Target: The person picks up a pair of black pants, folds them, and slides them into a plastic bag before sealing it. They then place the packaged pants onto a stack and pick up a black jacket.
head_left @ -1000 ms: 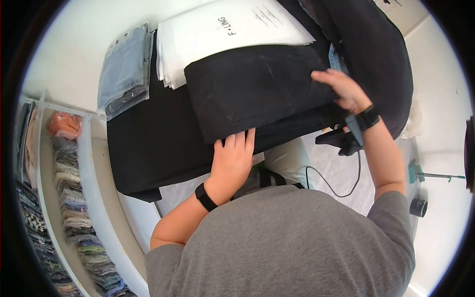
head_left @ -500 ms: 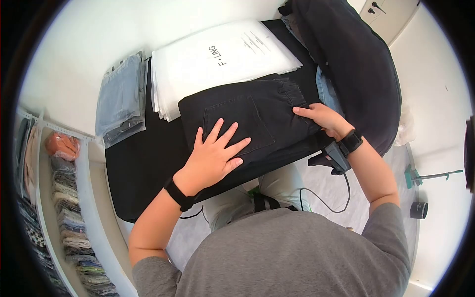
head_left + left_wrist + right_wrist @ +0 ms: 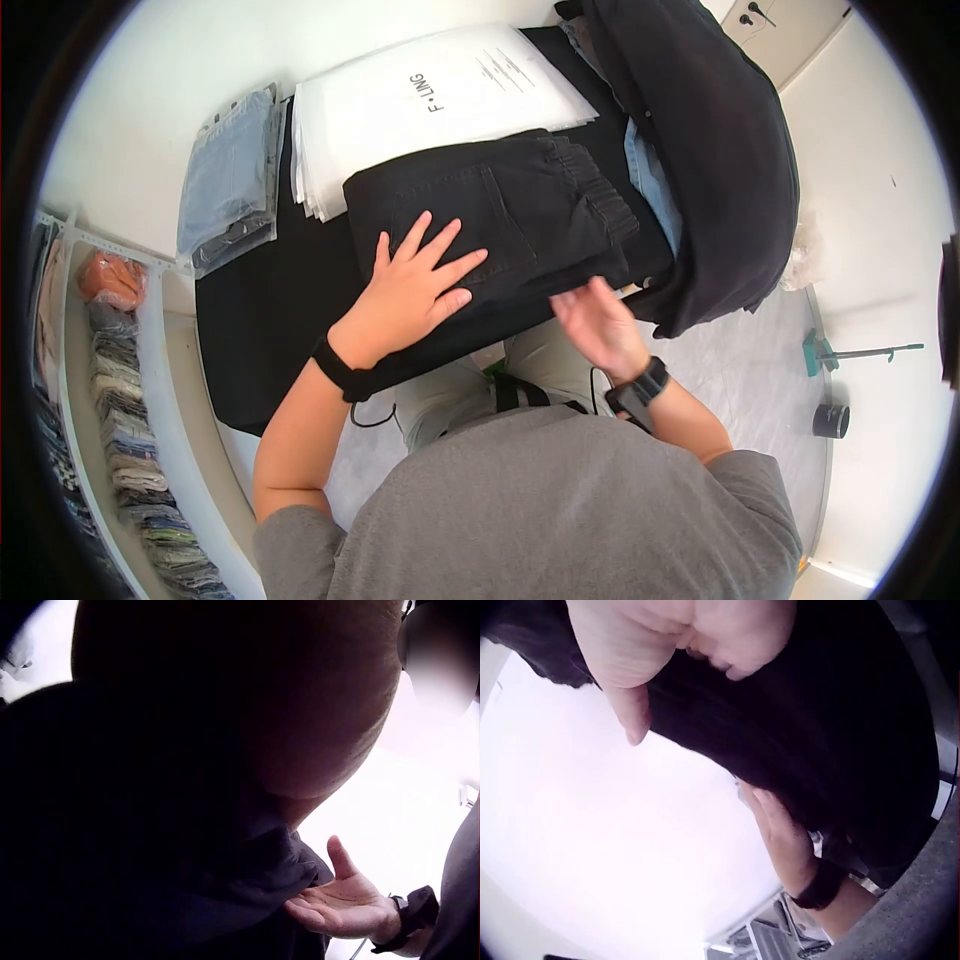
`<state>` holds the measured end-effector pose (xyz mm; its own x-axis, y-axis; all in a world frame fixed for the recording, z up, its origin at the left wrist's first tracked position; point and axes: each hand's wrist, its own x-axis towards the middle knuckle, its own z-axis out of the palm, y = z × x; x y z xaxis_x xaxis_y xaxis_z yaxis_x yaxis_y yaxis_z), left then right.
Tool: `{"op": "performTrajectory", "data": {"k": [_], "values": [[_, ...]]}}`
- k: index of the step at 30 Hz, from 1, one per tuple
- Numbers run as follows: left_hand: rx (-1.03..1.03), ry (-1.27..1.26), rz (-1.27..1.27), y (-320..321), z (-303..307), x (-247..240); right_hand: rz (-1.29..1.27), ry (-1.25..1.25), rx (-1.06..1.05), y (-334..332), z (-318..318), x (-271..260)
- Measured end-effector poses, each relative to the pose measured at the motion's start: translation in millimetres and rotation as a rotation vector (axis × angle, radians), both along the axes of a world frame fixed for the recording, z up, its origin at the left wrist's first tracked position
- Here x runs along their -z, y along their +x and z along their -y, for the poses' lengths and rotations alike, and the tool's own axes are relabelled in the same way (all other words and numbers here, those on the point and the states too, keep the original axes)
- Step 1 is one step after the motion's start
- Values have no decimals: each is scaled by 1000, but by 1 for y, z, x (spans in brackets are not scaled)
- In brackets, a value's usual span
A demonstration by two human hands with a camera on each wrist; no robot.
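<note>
Folded black trousers (image 3: 510, 210) with an elastic waistband lie on the black-covered table (image 3: 270, 310). The left hand (image 3: 405, 290) rests on their left part with fingers spread. By the near edge of the trousers, the right hand (image 3: 600, 325) is held palm up, fingers loosely extended, its fingertips close to the cloth. In the left wrist view the right hand (image 3: 341, 904) has its thumb raised and its fingertips at the dark cloth; whether it touches is unclear. The right wrist view shows the right hand (image 3: 682, 637) over dark fabric and the left hand (image 3: 780, 832) beyond.
Behind the trousers lies a stack of white printed bags (image 3: 430, 90), with bagged blue garments (image 3: 230, 165) to its left. A large dark cloth heap (image 3: 715, 160) covers the table's right end, light blue denim (image 3: 650, 185) beside it. Shelves of packed clothes (image 3: 130, 430) stand at left.
The left hand went from the near edge onto the top of the trousers. The right hand let go of the waistband end and moved toward the body, to the near edge.
</note>
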<state>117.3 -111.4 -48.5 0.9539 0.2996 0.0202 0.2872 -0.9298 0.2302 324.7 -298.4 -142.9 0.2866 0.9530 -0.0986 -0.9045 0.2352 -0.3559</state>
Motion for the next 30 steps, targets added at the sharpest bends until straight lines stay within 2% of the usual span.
{"op": "performTrajectory", "data": {"k": [3,7,12,14,15,16,18,20,21,22,24,26,30], "values": [[-2,21,35,-2,1,2,128,-76,-39,-35,-33,-45],[-1,82,52,-4,3,5,11,-218,104,-45,-62,-50],[-26,92,65,-7,11,-1,-30,-228,83,-35,-66,-45],[3,-198,123,-12,3,-7,-6,-219,46,-26,-63,-50],[26,-416,296,-17,-4,-18,54,-184,53,-18,-58,-58],[22,-439,463,-24,-12,-25,111,-152,60,-6,-52,-64],[-125,-334,587,-40,-32,-41,184,-165,44,29,-36,-71],[-318,-217,575,-53,-62,-39,202,-259,141,53,-23,-91],[-349,-79,563,-56,-79,-28,191,-319,129,63,-18,-100],[-382,-48,489,-59,-89,-27,179,-380,118,74,-14,-105],[-632,-56,297,-56,-117,-6,157,-420,69,102,-8,-84],[-701,-104,304,-52,-137,23,142,-588,62,118,-5,-48],[-903,-255,422,-43,-157,52,196,-497,122,102,0,-55]]}}
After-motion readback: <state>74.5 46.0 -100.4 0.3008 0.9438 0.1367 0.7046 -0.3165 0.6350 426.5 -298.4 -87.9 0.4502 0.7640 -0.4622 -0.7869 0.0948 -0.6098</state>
